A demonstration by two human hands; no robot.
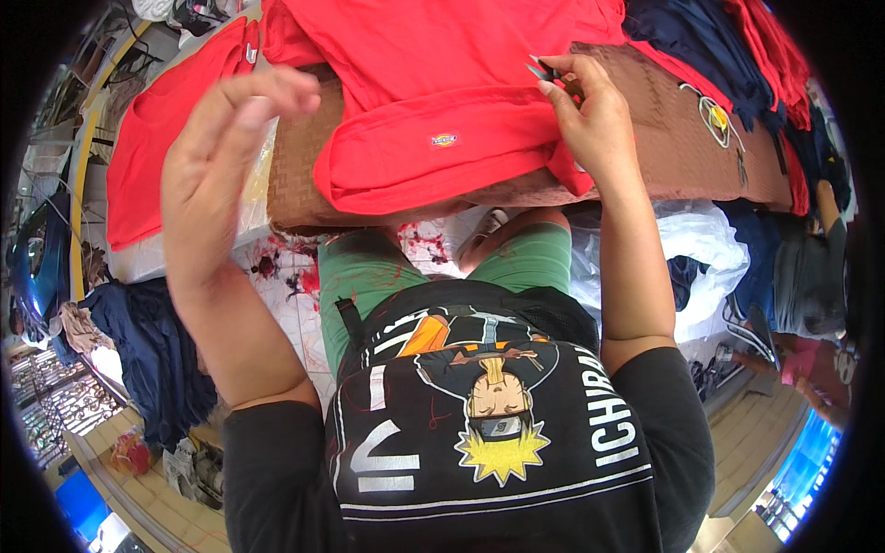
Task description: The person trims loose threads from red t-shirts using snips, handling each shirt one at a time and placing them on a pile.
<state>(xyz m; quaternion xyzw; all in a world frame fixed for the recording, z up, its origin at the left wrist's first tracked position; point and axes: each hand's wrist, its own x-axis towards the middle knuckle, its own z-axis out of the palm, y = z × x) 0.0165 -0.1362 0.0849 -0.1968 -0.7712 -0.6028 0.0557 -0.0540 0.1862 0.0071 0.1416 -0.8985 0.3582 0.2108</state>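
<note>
A red garment (433, 55) lies spread before me on a brown textured cover (682, 120), its near part a folded band with a small sewn patch (444, 140). My right hand (597, 115) is at the garment's right side, fingers closed round small dark thread snips (548, 70) whose pointed metal tips face left over the cloth. Raised left of the garment, my left hand (207, 143) is slightly blurred; its fingers are bent but apart, with nothing seen in them. Whether the right hand also touches the cloth, I cannot tell.
Another red garment (152, 138) lies on the left. Dark blue cloth (152, 341) hangs below it. Navy and red clothes (701, 46) are piled at the far right, near a white cord (714, 115). A white plastic bag (701, 253) and red scraps (300, 276) are below the table edge.
</note>
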